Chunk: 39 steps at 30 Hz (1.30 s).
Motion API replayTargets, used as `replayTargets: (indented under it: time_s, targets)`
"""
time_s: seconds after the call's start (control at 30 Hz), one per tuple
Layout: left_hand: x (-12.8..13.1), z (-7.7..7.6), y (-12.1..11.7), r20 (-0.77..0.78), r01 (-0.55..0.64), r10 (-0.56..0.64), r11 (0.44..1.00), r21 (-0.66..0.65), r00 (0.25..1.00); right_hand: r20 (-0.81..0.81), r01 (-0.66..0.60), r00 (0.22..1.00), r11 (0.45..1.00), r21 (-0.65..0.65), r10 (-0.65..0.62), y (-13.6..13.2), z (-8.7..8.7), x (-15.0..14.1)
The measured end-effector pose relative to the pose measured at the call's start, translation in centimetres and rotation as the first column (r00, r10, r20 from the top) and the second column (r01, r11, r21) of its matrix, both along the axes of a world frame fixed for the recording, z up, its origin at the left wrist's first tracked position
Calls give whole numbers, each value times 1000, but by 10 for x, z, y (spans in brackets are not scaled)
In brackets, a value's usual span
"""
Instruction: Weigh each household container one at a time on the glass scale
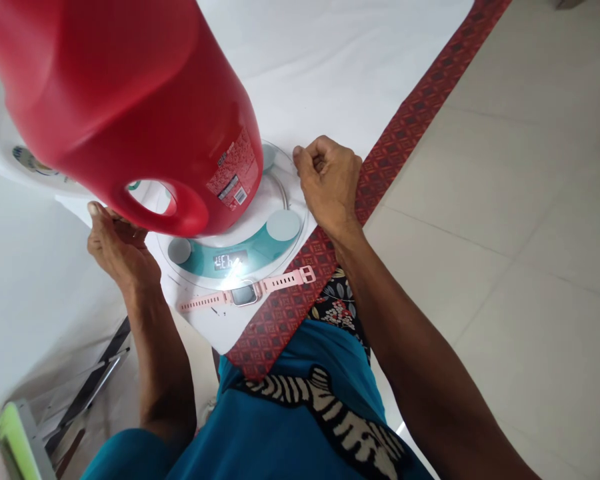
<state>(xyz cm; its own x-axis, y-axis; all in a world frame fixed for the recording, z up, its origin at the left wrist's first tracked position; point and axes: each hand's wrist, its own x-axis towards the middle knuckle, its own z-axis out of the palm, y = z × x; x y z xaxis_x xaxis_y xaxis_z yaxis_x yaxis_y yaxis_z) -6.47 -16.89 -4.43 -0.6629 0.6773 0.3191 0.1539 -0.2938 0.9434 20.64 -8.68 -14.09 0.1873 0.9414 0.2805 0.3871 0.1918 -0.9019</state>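
Note:
A big red detergent jug (130, 100) with a loop handle stands over a round glass scale (280, 227) that has a teal band and a lit display. My left hand (123, 250) is at the scale's left side, just under the jug's handle, fingers curled; what they grip is hidden. My right hand (330, 180) rests at the scale's right rim in a loose fist, thumb pressed to the forefinger, with nothing visible in it. A pink smartwatch (245, 293) lies flat just in front of the scale, between my two arms.
The scale sits on a white cloth (340, 60) with a red patterned border (410, 120), near its corner. Pale floor tiles (520, 220) lie to the right. A dark folding frame (87, 387) and a green-edged object (10, 433) are at lower left.

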Motion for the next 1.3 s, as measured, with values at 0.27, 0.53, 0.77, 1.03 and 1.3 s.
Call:
replayTargets:
  time_s: [0.27, 0.53, 0.77, 1.03, 1.3]
  targets:
    - [8, 2, -1, 0, 101, -101, 994, 43, 995, 8, -1, 1000, 1000, 11, 1, 0, -1, 0]
    - [32, 15, 10, -156, 238, -229, 970, 45, 961, -18, -6, 1000, 1000, -22, 5, -3, 6, -1]
    - [64, 37, 12, -171, 150, -138, 987, 58, 976, -20, 7, 1000, 1000, -26, -7, -5, 13, -2]
    - [58, 52, 29, 7, 79, -79, 996, 32, 997, -18, 6, 1000, 999, -40, -7, -8, 26, -3]
    - [35, 94, 112, -11, -109, 117, 956, 274, 993, -39, -4, 999, 998, -63, 1, -9, 30, -3]
